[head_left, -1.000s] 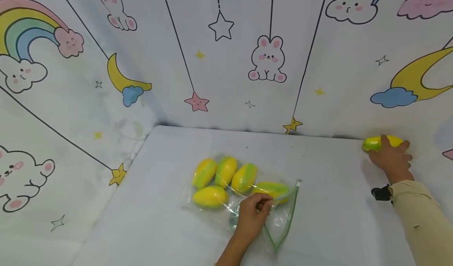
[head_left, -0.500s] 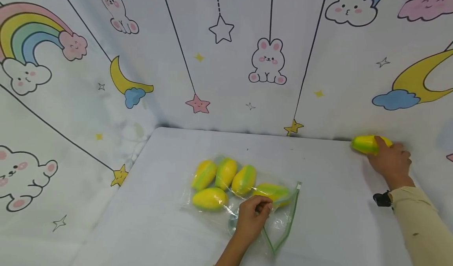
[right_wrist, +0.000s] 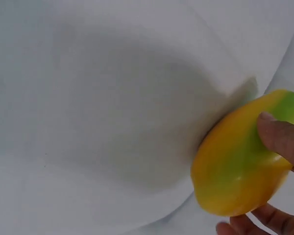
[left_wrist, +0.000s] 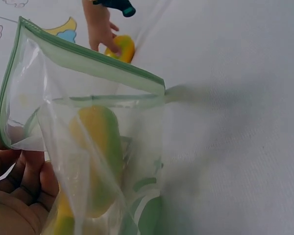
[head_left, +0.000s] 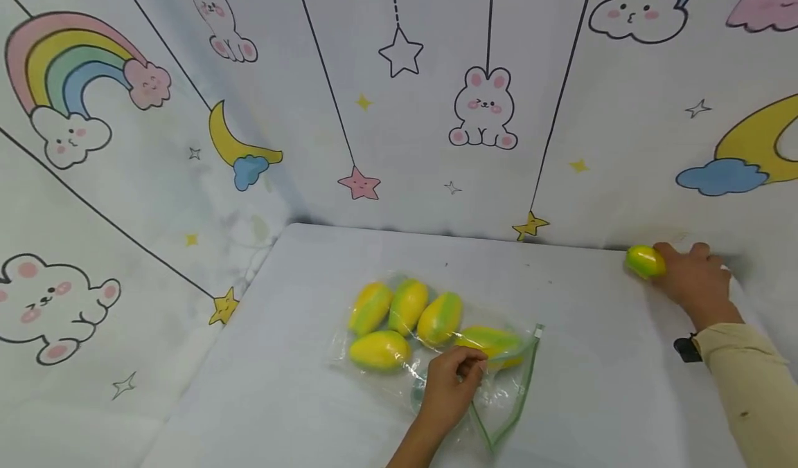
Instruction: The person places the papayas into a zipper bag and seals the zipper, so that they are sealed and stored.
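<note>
At the far right corner of the table, my right hand grips a yellow-green mango. In the right wrist view the thumb lies over the mango and the fingertips are beneath it. My left hand pinches the edge of a clear zip bag with a green zipper. The bag lies on the table with several similar mangoes inside. Its mouth stands apart in the left wrist view, where one mango shows through the plastic near the opening.
The white table meets a cloth backdrop printed with bunnies, stars and rainbows at the back and left. A dark band sits at my right wrist, by a beige sleeve.
My right hand has brought the mango a little left along the back edge and turned it more end-on. The left hand keeps its hold on the bag. The head view has shifted slightly.
</note>
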Tool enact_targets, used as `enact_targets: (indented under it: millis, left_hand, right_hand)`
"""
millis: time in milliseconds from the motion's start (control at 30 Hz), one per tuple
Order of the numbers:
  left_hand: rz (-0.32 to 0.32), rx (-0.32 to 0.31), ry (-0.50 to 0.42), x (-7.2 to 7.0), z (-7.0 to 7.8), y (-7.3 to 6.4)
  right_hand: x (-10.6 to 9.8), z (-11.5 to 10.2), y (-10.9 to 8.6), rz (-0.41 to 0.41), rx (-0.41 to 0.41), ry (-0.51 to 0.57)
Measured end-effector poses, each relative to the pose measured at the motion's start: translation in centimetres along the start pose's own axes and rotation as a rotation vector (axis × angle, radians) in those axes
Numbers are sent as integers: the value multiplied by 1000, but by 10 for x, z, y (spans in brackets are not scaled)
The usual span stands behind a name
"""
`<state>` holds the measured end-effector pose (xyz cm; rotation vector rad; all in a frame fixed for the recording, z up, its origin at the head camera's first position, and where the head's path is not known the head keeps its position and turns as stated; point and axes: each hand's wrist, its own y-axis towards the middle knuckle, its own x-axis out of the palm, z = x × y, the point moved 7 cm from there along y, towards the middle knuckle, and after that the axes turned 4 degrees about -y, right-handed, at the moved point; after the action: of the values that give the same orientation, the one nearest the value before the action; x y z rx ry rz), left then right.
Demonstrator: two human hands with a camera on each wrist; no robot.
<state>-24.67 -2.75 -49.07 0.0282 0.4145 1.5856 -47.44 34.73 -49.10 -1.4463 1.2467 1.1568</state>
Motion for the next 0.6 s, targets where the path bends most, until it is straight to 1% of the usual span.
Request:
enact_targets:
  millis: [133,233,300,367,500,600]
  left_hand:
    - [5,15,-5,2,3,0]
    - [14,13,-13,2,5,0]
    - [16,6,-23,2,4,-1]
    - [15,2,-28,3,4,-3]
    - [3,8,-42,6,3,-7]
    - [2,7,-51,7,4,-8]
  right_hand:
    - [-6,-12,-8,31,-36,-50]
    - [-8,-18,-13,49,-32,-101]
    - [-6,-19,-16,51,-23,-111]
    - [0,-18,-19,32,-9,-94]
    - [12,-15,-26,-5,-4,-18]
    - [11,-9,-31,5,5,23]
